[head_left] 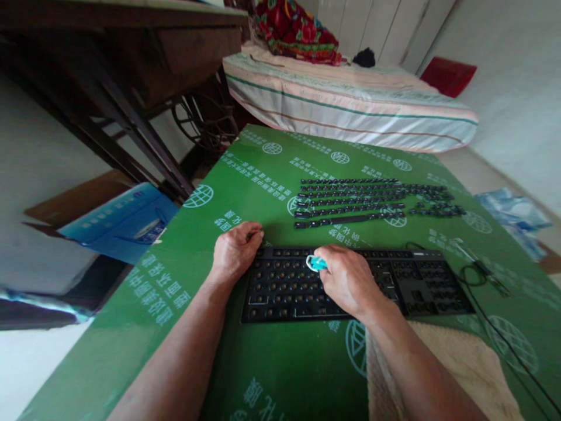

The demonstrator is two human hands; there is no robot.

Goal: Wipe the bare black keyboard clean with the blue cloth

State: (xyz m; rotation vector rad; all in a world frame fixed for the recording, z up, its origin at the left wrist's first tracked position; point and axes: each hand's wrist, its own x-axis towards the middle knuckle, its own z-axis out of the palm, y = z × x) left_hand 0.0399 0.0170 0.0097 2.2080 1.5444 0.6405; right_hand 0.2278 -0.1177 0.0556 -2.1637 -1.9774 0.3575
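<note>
A black keyboard with its keycaps taken off lies on the green printed sheet in front of me. My left hand rests curled on the keyboard's upper left corner, gripping its edge. My right hand is over the middle of the keyboard, closed on a small turquoise keycap puller whose tip points left at the bare switches. The removed black keycaps lie in neat rows on the sheet beyond the keyboard.
The keyboard's black cable trails off to the right. A beige towel lies at the near right. A dark wooden sewing table and a blue box stand left; a bed is behind.
</note>
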